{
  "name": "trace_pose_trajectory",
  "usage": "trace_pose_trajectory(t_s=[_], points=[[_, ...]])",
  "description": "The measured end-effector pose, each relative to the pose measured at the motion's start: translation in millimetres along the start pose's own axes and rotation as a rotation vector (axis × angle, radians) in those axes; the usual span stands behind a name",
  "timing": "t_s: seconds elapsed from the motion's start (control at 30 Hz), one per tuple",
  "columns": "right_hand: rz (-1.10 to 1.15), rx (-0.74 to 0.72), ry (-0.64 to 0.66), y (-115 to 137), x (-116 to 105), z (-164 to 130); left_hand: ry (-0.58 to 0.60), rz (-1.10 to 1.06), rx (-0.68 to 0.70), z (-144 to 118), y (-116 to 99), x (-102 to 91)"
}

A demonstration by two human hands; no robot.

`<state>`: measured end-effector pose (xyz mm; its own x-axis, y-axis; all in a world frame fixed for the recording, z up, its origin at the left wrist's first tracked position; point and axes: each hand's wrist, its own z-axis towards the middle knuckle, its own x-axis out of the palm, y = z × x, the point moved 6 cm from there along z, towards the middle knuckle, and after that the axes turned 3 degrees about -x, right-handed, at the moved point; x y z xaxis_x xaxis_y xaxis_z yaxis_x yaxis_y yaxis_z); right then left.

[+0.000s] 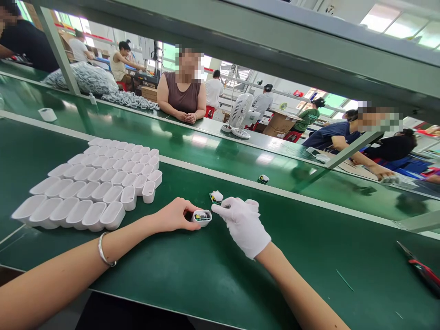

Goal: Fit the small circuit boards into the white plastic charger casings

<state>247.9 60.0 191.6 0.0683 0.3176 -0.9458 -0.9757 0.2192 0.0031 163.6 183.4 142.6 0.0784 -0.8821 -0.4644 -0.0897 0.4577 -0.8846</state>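
Hands meet at the bench's [206, 284] middle in the head view: left hand [173, 214] pinches a white charger housing [201, 217], long axis crosswise, while the gloved right hand [244, 224] (fingers loosely curled, empty) points at it from just beside.

Small white open-topped shell [201, 217], electronics inside, upright on green mat

Left hand [174, 214], bare, pinches small white housing [201, 217] on green worktop [213, 270]. Right hand [243, 224], white-gloved, fingertip touching housing's open top. Small circuit part [216, 197] just behind. Rows of empty white shells [92, 183] lie left. Red-handled tool [421, 269] far right.
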Motion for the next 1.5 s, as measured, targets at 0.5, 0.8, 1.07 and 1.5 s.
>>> trace_pose_trajectory(t_s=[0.5,0.8,1.07,1.5], points=[[0.482,-0.140,-0.091,24,21,-9,-0.047,0.127,0.018,-2,2,-6.2],[1.172,0.350,-0.032,15,46,-5,-0.460,1.055,-0.064,-19,-17,-46.8],[2.054,0.875,-0.222,-29,45,-7,-0.772,1.272,-0.407,-31,4,-70.8],[1.118,0.834,-0.578,-130,35,-5,-0.528,0.784,-0.200,-14,1,-38.6]])
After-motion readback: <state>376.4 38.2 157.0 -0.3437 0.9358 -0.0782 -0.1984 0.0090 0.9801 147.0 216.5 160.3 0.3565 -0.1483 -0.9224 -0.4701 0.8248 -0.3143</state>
